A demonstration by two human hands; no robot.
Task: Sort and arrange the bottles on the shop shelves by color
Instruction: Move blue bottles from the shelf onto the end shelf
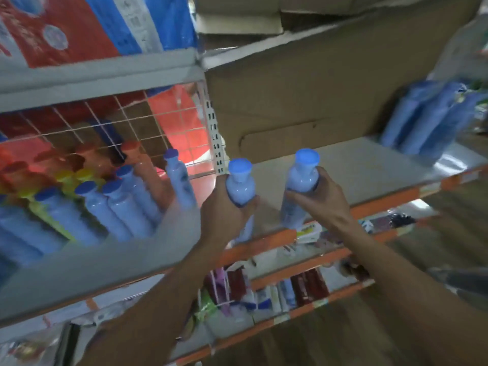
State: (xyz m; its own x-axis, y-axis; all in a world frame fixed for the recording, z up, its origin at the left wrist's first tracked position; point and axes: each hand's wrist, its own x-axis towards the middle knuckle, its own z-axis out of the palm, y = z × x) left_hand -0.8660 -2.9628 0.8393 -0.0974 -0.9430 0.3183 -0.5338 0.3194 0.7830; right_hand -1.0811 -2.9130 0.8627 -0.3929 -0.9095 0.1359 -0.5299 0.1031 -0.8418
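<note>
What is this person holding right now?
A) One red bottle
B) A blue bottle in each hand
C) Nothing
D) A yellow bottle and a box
B: the left hand grips the left bottle and the right hand grips the right bottle, both light blue.

— What do we see at the centre of the frame?
— The left bottle [240,190] and the right bottle [302,180], both pale blue with brighter blue caps.
— And lower left?
— We see blue bottles [116,207] with dark blue caps, orange-red bottles [141,165] and yellow bottles [67,177].
— To the right?
— An orange shelf edge [390,200] and a brown cardboard box [317,88].
</note>
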